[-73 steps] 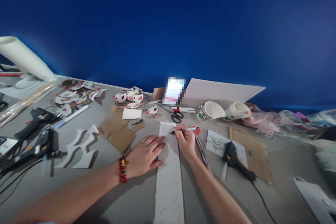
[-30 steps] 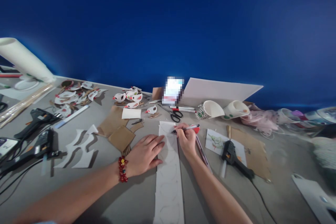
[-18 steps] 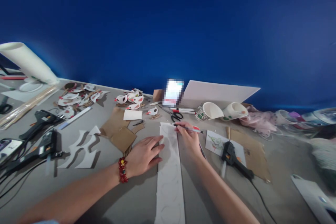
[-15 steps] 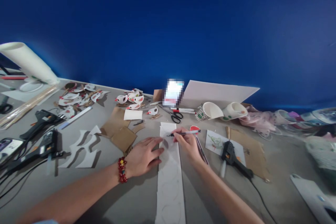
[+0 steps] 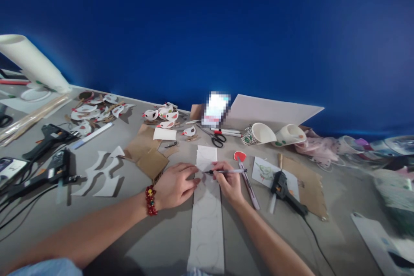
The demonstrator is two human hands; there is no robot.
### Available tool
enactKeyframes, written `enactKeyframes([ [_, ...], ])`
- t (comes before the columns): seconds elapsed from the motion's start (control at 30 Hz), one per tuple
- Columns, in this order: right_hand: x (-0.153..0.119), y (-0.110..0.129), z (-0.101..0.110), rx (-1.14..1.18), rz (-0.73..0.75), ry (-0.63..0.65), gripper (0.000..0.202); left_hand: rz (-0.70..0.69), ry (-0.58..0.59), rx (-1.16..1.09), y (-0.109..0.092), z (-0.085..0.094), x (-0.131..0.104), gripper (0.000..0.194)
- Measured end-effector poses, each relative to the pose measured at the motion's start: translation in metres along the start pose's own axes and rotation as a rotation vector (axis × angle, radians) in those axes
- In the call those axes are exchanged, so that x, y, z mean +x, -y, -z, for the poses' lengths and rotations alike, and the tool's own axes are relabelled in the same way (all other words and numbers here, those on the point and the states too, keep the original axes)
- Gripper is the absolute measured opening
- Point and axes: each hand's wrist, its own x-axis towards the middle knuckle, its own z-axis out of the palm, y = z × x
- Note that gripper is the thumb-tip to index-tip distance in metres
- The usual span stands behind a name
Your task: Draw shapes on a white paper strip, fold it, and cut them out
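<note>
A long white paper strip (image 5: 207, 220) runs from the table's near edge toward the middle, with faint curved outlines drawn on it. My left hand (image 5: 176, 184), wearing a red bead bracelet (image 5: 150, 200), lies palm down with fingers apart at the strip's left edge. Over the strip's upper part my right hand (image 5: 228, 183) grips a slim pen (image 5: 231, 171), its dark tip pointing left close to the paper. Just right of this hand lie a second, pinkish pen (image 5: 249, 187) and a red cut piece (image 5: 239, 155).
Glue guns (image 5: 58, 166) with cables lie left, another glue gun (image 5: 286, 194) right. White paper birds (image 5: 87, 114), scissors (image 5: 217, 139), cardboard (image 5: 152, 161), curved paper cutouts (image 5: 106, 177) and cups (image 5: 258, 133) surround the strip. A lit phone (image 5: 216, 109) stands at the back.
My right hand has moved slightly down and left along the strip with the pen, uncovering more of the pinkish pen. The view has shifted a little. My left hand stays beside the strip.
</note>
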Motion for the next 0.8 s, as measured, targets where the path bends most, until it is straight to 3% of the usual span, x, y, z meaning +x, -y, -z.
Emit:
enactKeyframes([
  [0.37,0.0004,-0.0025,0.0019,-0.136,0.086,0.066,0.010,-0.036,-0.056,0.058,-0.0012,0.0002,-0.0002,0.020],
  [0.8,0.0005,-0.0051,0.0012,-0.147,0.088,0.057,0.010,-0.047,-0.078,0.068,-0.0030,0.0010,0.0019,0.023],
])
